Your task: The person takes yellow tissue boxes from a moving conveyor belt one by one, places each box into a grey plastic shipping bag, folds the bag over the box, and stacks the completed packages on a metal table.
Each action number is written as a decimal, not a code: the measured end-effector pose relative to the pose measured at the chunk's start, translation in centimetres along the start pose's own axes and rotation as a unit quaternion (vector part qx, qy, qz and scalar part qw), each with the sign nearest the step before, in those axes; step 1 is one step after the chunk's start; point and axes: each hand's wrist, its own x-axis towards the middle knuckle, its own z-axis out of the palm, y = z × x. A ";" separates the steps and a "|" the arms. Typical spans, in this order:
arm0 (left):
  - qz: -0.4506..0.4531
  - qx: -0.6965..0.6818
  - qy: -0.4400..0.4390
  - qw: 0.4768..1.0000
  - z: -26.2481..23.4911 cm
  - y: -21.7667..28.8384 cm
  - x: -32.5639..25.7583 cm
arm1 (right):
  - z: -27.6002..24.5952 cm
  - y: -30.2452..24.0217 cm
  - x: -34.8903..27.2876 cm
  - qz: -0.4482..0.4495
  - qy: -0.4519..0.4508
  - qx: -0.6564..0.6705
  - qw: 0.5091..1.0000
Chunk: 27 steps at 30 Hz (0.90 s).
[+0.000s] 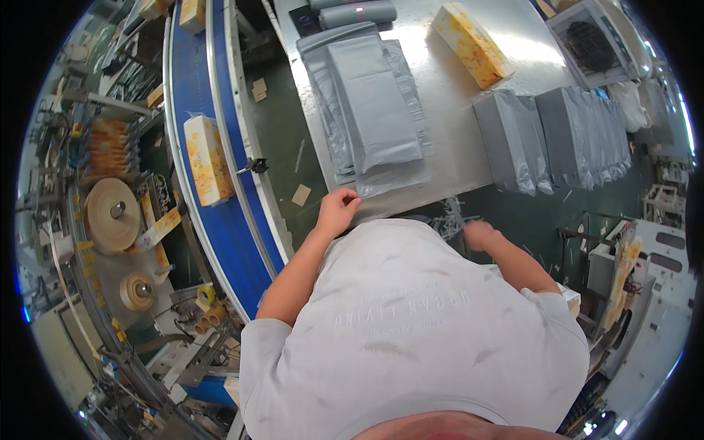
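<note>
Grey bags (374,103) were piled on the table (451,128). The left hand (338,211) was held beside them, fingers curled, any hold unclear; the right hand (480,235) was too blurred to be judged. Through snagging, bags could be dragged off.

Pale capital letters (390,311) run across a light shirt (418,374), below and between the left fingers (349,195) and right fingers (470,234); smaller lines (407,327) beside them are too faint.

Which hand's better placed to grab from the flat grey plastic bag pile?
Left, probably: the left hand is close to the near end of the flat grey plastic bag pile; the right hand shows farther off, against the dark green floor.
</note>
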 end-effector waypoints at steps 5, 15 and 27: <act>0.373 0.270 0.066 0.885 -2.8 2.0 1.7 | -5.8 -0.3 -1.5 -0.112 0.113 0.086 0.984; 0.466 0.371 -0.114 0.795 -5.8 3.2 7.9 | -20.7 -3.7 9.0 -0.479 0.452 -0.143 0.738; -0.012 -0.083 0.354 0.932 2.7 0.5 12.3 | -21.4 -10.6 14.2 0.006 0.437 0.574 0.692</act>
